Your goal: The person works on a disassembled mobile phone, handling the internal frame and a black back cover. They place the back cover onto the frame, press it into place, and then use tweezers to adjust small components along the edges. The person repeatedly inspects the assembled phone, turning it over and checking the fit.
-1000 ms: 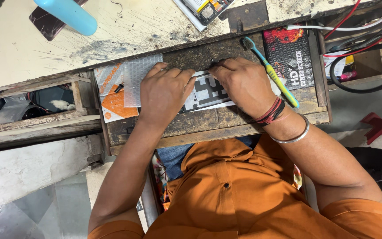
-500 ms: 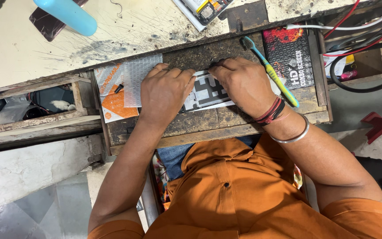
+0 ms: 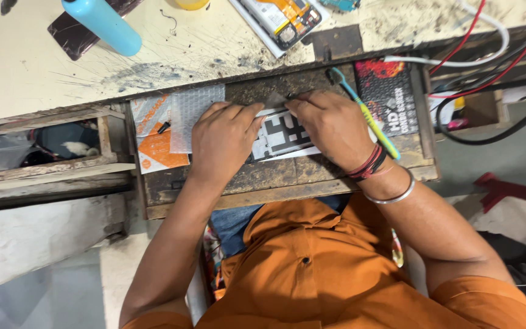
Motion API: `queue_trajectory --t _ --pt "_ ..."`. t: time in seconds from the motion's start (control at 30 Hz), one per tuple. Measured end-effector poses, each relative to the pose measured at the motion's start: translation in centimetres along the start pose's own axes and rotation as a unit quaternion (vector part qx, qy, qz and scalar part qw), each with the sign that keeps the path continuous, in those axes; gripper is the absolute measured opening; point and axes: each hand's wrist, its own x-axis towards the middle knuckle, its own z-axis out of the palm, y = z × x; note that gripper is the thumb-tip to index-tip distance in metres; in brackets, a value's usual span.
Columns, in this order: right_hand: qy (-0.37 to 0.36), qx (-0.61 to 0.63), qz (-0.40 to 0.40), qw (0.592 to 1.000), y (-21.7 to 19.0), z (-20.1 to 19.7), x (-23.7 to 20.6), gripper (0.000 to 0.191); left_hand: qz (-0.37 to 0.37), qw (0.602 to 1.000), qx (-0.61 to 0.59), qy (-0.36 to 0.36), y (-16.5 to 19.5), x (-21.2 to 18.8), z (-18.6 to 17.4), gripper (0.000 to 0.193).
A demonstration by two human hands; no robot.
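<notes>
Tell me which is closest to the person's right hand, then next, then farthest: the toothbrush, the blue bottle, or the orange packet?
From the right hand in the head view:
1. Toothbrush, lying just beside the hand on its right edge.
2. Orange packet, past the left hand, at the drawer's left end.
3. Blue bottle, up on the bench top, far left.

Rough worn wooden drawer [image 3: 287, 183], glossy plastic toothbrush [image 3: 363, 113], bubble-wrap sheet [image 3: 193, 113], shiny metal bangle [image 3: 391, 196]
</notes>
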Motion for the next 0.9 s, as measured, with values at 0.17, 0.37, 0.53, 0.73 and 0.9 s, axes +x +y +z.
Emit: queue_trajectory --t 0.17,0.37,0.53,0.73,0.9 --pt "0.092 0.005 0.011 0.996 -1.0 -2.3 1.8 0.018 -0.016 0.999 -0.03 0.04 -0.2 -2.0 -2.1 0.024" --pt "0.077 -0.098 0.015 0.992 1.2 -3.0 7.2 0.034 -0.041 0.993 -0.057 0.1 -1.5 -5.3 -3.5 0.022" --pt "0.01 -0.187 0.037 0.982 1.6 -0.9 11.0 0.063 -0.053 0.989 -0.053 0.13 -2.0 -6.6 -3.3 0.021" --pt "-0.071 -0.224 0.062 0.97 1.5 0.2 11.7 0.047 -0.054 0.989 -0.054 0.125 -2.6 -7.1 -2.8 0.021" --pt "-0.107 -0.294 0.025 0.949 1.3 1.2 12.9 0.052 -0.052 0.991 -0.044 0.118 -2.5 -7.3 -2.8 0.021"
